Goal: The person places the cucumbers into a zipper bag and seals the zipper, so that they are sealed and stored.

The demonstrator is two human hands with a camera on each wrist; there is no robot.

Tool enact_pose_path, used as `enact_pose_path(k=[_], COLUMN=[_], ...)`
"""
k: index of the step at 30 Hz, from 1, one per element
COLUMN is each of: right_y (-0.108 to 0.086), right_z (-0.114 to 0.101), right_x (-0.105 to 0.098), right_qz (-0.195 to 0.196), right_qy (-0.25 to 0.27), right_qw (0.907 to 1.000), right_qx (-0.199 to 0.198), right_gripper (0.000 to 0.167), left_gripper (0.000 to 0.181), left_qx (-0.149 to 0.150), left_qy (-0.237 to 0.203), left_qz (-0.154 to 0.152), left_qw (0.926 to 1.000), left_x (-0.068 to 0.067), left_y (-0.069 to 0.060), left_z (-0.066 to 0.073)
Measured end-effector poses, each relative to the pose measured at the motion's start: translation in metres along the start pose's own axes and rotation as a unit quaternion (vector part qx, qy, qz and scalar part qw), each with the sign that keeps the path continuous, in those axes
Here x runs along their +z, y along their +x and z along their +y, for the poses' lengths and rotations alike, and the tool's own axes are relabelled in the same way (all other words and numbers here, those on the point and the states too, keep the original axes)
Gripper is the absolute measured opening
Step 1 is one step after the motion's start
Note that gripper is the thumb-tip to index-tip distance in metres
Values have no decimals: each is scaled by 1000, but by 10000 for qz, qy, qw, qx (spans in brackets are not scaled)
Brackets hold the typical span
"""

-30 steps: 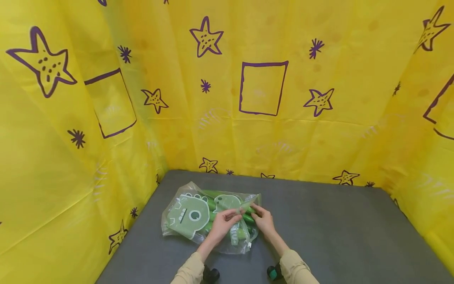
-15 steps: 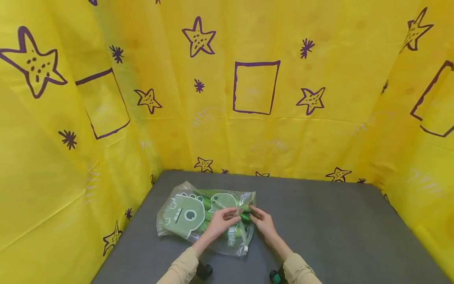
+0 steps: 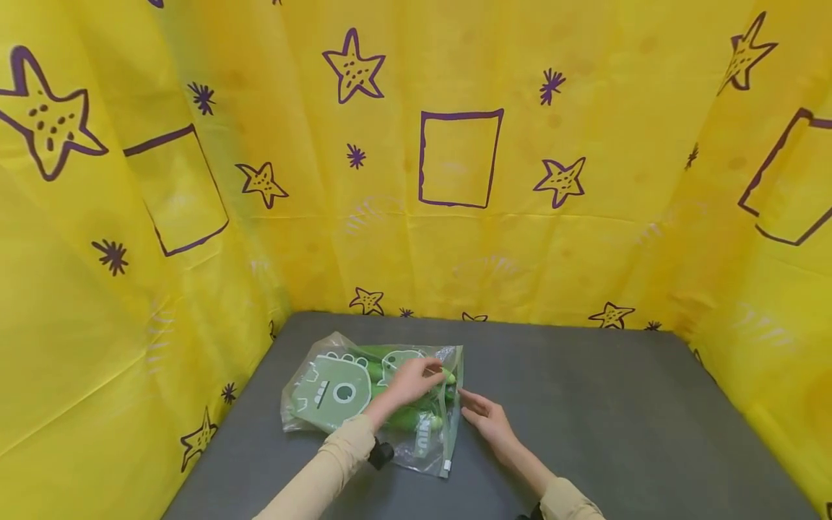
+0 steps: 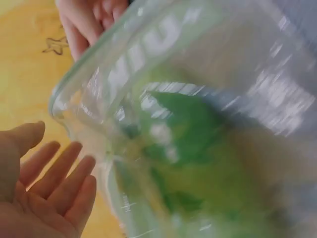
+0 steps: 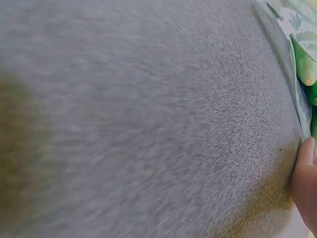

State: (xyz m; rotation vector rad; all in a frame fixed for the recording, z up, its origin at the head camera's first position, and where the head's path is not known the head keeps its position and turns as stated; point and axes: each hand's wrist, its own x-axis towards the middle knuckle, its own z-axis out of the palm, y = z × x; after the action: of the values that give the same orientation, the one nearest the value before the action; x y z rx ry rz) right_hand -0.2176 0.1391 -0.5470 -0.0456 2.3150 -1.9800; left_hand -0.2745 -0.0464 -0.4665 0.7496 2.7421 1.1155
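Observation:
A clear zip bag (image 3: 425, 455) printed with green cartoon figures lies on the dark table, its slider near the front right corner. Inside are several long green vegetables (image 3: 406, 417) that look like cucumbers; their pale tips (image 5: 308, 82) face the zip edge in the right wrist view. My left hand (image 3: 411, 380) is over the bag's right part. In the left wrist view that hand (image 4: 52, 183) has loosely spread fingers, nothing between them. My right hand (image 3: 490, 422) is at the right, zip edge, fingers nearly straight, fingertips at the plastic. Whether they touch it is hard to tell.
The grey table (image 3: 585, 419) extends to the right of the bag. Yellow fabric walls (image 3: 455, 260) with purple star drawings enclose the back and both sides. A black wrist device (image 3: 381, 455) sits at the left wrist.
My left hand has come off the zip edge and moved up and left over the bag. The right hand has shifted slightly right and down. The bag's zip edge now lies flatter and straighter.

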Motion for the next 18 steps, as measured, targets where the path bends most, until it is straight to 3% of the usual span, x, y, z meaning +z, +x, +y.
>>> enact_pose_path(k=[3, 6, 11, 18], right_y=[-6, -12, -22, -35], right_z=[-2, -5, -4, -3], right_x=[-3, -5, -7, -9], right_qz=[-152, -306, -552, -640], right_qy=[54, 166, 319, 532], right_qw=[9998, 9993, 9976, 9959], right_qx=[79, 166, 262, 356], right_gripper=[41, 43, 46, 50], left_gripper=[39, 45, 53, 52], left_qx=[-35, -98, -222, -174], left_qy=[747, 1131, 1267, 1394], left_qz=[-113, -346, -705, -1182], left_qw=[9971, 9929, 9892, 9830], left_x=[-2, -1, 3, 7], left_y=[14, 25, 40, 53], left_z=[5, 6, 3, 3])
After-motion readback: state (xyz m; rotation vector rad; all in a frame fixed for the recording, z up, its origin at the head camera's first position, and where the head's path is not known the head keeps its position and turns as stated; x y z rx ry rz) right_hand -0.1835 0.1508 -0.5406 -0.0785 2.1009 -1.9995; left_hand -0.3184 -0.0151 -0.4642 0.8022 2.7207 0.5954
